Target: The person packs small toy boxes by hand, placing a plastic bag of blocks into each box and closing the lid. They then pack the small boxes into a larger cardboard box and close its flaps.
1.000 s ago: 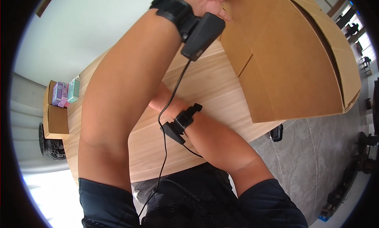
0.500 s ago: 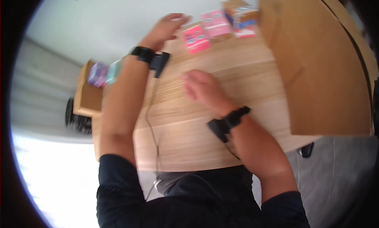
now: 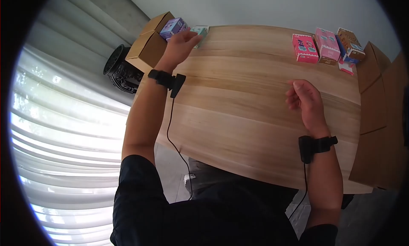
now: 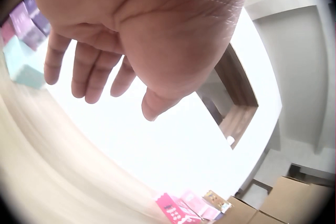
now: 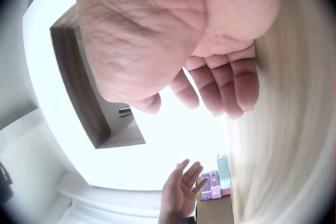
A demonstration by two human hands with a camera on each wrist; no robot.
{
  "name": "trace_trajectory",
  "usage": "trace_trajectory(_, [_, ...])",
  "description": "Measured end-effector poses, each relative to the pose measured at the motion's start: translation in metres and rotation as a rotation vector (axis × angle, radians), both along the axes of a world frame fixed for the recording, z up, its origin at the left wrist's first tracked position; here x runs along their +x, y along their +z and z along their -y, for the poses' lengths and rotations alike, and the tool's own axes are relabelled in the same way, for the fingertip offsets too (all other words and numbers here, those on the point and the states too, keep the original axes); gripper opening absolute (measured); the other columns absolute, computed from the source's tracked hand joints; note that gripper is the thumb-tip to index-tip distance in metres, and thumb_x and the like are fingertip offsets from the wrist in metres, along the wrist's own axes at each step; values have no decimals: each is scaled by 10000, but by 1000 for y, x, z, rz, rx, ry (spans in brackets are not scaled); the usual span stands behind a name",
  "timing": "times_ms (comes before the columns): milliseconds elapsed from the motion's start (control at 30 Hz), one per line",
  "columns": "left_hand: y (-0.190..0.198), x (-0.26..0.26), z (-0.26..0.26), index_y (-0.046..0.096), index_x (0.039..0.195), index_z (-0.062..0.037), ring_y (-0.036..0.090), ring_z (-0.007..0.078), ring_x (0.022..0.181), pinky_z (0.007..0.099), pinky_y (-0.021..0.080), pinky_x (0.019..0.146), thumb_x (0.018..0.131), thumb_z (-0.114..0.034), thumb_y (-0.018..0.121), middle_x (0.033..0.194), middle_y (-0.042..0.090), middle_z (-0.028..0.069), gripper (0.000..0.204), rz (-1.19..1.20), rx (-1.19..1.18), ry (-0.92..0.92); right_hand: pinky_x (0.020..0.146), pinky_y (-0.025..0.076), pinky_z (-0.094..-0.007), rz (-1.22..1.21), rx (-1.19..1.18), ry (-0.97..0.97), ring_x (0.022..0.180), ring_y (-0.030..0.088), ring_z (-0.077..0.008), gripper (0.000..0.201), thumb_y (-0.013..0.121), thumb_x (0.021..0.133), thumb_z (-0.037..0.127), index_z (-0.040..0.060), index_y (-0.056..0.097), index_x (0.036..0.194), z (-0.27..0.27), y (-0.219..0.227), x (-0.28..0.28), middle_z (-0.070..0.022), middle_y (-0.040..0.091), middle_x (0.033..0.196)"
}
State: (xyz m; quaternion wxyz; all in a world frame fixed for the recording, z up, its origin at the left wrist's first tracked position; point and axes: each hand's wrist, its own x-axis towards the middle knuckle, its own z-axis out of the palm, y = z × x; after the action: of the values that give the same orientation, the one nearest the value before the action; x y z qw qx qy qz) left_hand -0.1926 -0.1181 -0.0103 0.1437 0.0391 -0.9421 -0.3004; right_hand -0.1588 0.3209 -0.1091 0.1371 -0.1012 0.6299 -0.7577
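Observation:
My left hand (image 3: 181,47) is at the far left of the table, overlapping the mint green box (image 3: 199,35) in the head view. In the left wrist view its fingers (image 4: 84,71) hang relaxed, with nothing held and the mint box (image 4: 23,66) off to one side. Behind the hand, a purple box (image 3: 172,27) sits in a small open cardboard box (image 3: 149,45). My right hand (image 3: 307,101), fingers loosely bent and holding nothing, hovers low over the right side of the table. Beyond it stand a hot-pink box (image 3: 305,48), a light pink box (image 3: 327,42) and a brown box (image 3: 351,41).
A large cardboard box (image 3: 377,118) takes up the right end of the wooden table (image 3: 238,96). At the left, a black carved stand (image 3: 125,71) is beside the curtain (image 3: 64,152). Cables (image 3: 170,135) trail from both wrist cameras.
The arms were crossed and have parted. My left hand went from beside the large cardboard box to the mint box at the left; my right hand shifted to the right. The head view swung too.

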Motion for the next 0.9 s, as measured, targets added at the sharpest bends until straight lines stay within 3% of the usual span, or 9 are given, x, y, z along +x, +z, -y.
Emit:
trace_trajectory(33, [10,16,13,691,1290,20,709,312,1156,395,543,999,924,-466,753,1231,738,214,611,-67,-28,48,651,504,-253,1,5,2,742,627,-90,304,634,1055,340,56,700,1141,1,1,2,-7,669,869])
trace_trajectory(100, [17,27,63,664,1327,22,667,366,1236,440,517,1048,919,-483,741,1298,706,226,653,-168,-379,319,660,507,-252,-2,28,7,747,629,-89,311,637,1054,344,55,698,1153,2,0,2,-8,671,878])
trace_trajectory(200, [23,40,141,606,1401,18,602,405,1317,468,480,1100,886,-545,740,1382,649,250,774,-317,-498,504,671,509,-249,-27,67,18,755,631,-89,318,638,1055,344,50,693,1160,2,-2,1,-9,674,889])
trace_trajectory(433, [24,45,263,464,1512,77,509,393,1429,430,437,1154,820,-651,771,1492,555,285,1050,-150,-230,702,684,509,-245,-61,80,36,770,632,-89,318,632,1060,335,41,684,1170,3,-3,2,-12,677,902])
trace_trajectory(533, [9,48,312,425,1561,35,522,363,1423,494,447,1132,807,-641,796,1507,551,270,1079,-109,-247,694,685,510,-244,-61,74,40,775,633,-89,320,636,1059,335,40,682,1173,-3,-2,3,-14,679,903])
trace_trajectory(633, [19,63,265,530,1502,-70,605,282,1311,554,475,1063,862,-584,789,1399,644,159,860,24,159,844,692,511,-252,-50,71,51,786,648,-102,314,620,1068,307,25,674,1197,-8,-4,2,-31,687,923])
trace_trajectory(733, [6,68,314,619,1351,-188,648,173,1150,561,501,975,919,-524,775,1223,684,15,569,190,610,491,700,514,-259,-46,69,58,793,655,-108,313,611,1073,293,19,670,1212,-10,-4,1,-39,690,933])
trace_trajectory(833, [3,79,319,633,1222,-224,642,103,1062,505,522,928,976,-462,741,1105,666,-69,360,182,694,500,706,529,-259,-47,70,54,793,652,-102,312,627,1065,315,31,677,1185,-8,-3,2,-30,689,916])
trace_trajectory(900, [1,85,322,626,1260,-236,647,114,1061,505,529,911,996,-445,720,1128,673,-66,350,193,744,454,705,536,-257,-54,75,51,792,651,-100,313,636,1060,327,38,682,1172,-8,-2,2,-26,688,906])
